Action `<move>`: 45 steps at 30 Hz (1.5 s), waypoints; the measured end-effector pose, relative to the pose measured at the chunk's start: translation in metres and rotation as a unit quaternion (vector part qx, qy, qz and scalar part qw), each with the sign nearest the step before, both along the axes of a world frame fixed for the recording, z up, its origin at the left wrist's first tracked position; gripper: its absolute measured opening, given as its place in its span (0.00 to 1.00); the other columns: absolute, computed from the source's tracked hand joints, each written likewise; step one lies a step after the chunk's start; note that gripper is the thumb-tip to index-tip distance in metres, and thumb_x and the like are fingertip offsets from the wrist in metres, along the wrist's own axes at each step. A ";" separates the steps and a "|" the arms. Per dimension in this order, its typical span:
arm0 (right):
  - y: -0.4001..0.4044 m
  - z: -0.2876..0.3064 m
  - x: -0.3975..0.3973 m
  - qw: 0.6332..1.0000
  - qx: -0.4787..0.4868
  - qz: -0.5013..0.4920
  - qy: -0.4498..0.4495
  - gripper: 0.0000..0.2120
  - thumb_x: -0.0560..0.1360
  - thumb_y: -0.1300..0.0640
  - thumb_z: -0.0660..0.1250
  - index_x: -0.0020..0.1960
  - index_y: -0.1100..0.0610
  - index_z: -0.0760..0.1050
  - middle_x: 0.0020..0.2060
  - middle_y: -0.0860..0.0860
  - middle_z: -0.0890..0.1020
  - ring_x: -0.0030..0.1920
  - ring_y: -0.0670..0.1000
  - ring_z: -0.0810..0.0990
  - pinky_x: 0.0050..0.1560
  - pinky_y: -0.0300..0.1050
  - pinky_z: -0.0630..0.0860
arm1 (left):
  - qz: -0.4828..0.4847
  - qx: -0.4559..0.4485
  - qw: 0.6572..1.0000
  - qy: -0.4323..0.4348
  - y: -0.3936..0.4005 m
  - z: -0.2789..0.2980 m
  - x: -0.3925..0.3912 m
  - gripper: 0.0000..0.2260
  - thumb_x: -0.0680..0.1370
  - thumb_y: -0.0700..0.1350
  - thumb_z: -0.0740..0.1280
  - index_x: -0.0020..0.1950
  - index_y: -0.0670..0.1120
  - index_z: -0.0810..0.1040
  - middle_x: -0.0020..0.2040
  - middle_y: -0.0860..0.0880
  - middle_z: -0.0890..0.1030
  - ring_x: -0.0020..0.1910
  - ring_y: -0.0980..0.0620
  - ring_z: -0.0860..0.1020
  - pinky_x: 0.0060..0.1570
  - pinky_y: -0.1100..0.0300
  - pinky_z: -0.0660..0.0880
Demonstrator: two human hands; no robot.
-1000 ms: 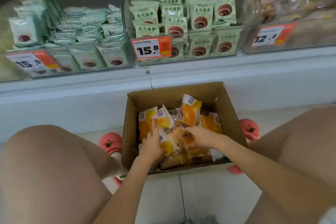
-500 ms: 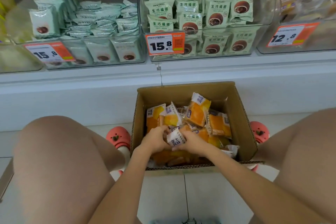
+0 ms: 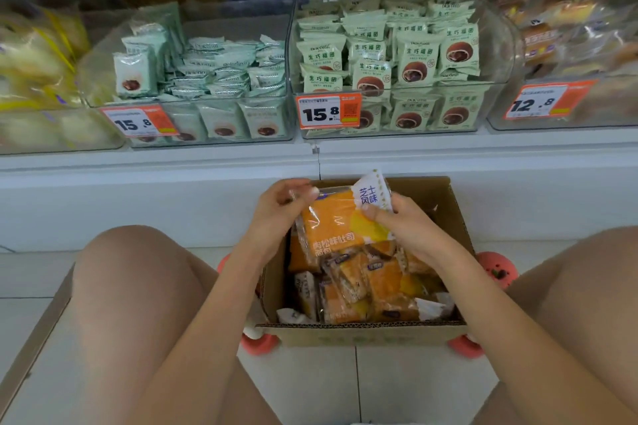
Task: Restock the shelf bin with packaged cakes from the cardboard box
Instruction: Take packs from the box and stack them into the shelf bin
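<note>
Both hands hold one orange cake pack (image 3: 336,229) above the cardboard box (image 3: 362,333); left hand (image 3: 279,209) pinches its top corner, right hand (image 3: 402,221) grips its white end; the shelf bins lie ahead, higher.

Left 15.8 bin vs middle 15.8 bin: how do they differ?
The left bin is partly filled; the middle bin is stacked high. Left bin's packs are pale blue-green and mostly lie flat in a loose pile; middle bin's packs are pale yellow-green and mostly stand facing front. Both are clear bins with an orange 15.8 tag.
</note>
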State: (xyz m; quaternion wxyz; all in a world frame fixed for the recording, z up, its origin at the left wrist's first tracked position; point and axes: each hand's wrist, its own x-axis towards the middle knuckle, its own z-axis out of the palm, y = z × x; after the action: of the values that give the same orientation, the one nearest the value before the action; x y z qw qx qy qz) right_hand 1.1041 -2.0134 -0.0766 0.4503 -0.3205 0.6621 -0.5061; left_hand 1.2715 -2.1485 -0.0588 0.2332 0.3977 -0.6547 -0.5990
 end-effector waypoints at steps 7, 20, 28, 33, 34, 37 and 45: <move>0.005 0.064 -0.011 0.997 -0.041 -0.045 -0.056 0.22 0.66 0.45 0.72 0.57 0.52 0.77 0.54 0.50 0.83 0.55 0.51 0.82 0.60 0.56 0.76 | 0.080 -0.087 0.992 0.050 0.015 0.047 -0.026 0.19 0.84 0.48 0.52 0.39 0.47 0.77 0.21 0.54 0.72 0.21 0.57 0.69 0.24 0.61 0.65; -0.038 0.228 -0.078 0.989 -0.133 -0.066 0.025 0.27 0.60 0.47 0.77 0.57 0.50 0.76 0.53 0.51 0.83 0.57 0.54 0.80 0.63 0.61 0.72 | 0.089 -0.280 0.936 0.196 -0.025 0.185 -0.099 0.19 0.83 0.46 0.57 0.34 0.41 0.74 0.26 0.47 0.73 0.26 0.54 0.68 0.28 0.60 0.63; -0.081 0.359 -0.128 0.940 -0.251 -0.161 0.166 0.11 0.71 0.64 0.72 0.52 0.55 0.76 0.47 0.53 0.82 0.42 0.48 0.81 0.40 0.40 0.81 | 0.100 -0.395 0.864 0.296 -0.078 0.302 -0.140 0.12 0.83 0.46 0.57 0.49 0.47 0.80 0.35 0.52 0.80 0.36 0.56 0.78 0.38 0.54 0.77; -0.130 0.398 -0.175 0.917 -0.285 -0.243 0.136 0.12 0.71 0.65 0.71 0.51 0.54 0.75 0.48 0.52 0.82 0.45 0.51 0.81 0.50 0.53 0.80 | 0.061 -0.648 0.755 0.082 -0.106 0.311 -0.181 0.12 0.81 0.50 0.56 0.53 0.44 0.74 0.36 0.48 0.78 0.29 0.47 0.77 0.25 0.62 0.64; -0.143 0.400 -0.182 0.917 -0.261 -0.252 0.163 0.15 0.70 0.65 0.72 0.54 0.56 0.75 0.51 0.54 0.82 0.47 0.52 0.81 0.51 0.52 0.79 | 0.040 -0.701 0.711 0.025 -0.111 0.305 -0.192 0.14 0.79 0.52 0.56 0.47 0.44 0.75 0.32 0.48 0.77 0.25 0.47 0.76 0.25 0.64 0.62; -0.185 0.390 -0.201 0.922 -0.171 -0.228 0.261 0.20 0.70 0.65 0.72 0.61 0.61 0.75 0.55 0.55 0.80 0.48 0.51 0.77 0.39 0.41 0.76 | 0.093 -0.778 0.621 -0.025 -0.128 0.291 -0.218 0.18 0.75 0.55 0.56 0.33 0.45 0.75 0.24 0.48 0.74 0.20 0.49 0.72 0.26 0.64 0.63; -0.271 0.379 -0.239 0.949 0.048 -0.119 0.288 0.19 0.71 0.64 0.72 0.60 0.59 0.73 0.51 0.57 0.77 0.52 0.57 0.74 0.54 0.65 0.75 | 0.199 -0.812 0.546 0.057 -0.139 0.278 -0.234 0.18 0.74 0.56 0.59 0.31 0.46 0.74 0.24 0.49 0.73 0.23 0.48 0.72 0.28 0.62 0.64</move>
State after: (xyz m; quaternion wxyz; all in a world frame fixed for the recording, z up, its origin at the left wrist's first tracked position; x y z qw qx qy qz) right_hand 0.8653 -2.2840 0.3025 0.1920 -0.3495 0.8206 -0.4095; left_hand 1.0378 -2.2876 0.2191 0.6066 0.1242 -0.7514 0.2282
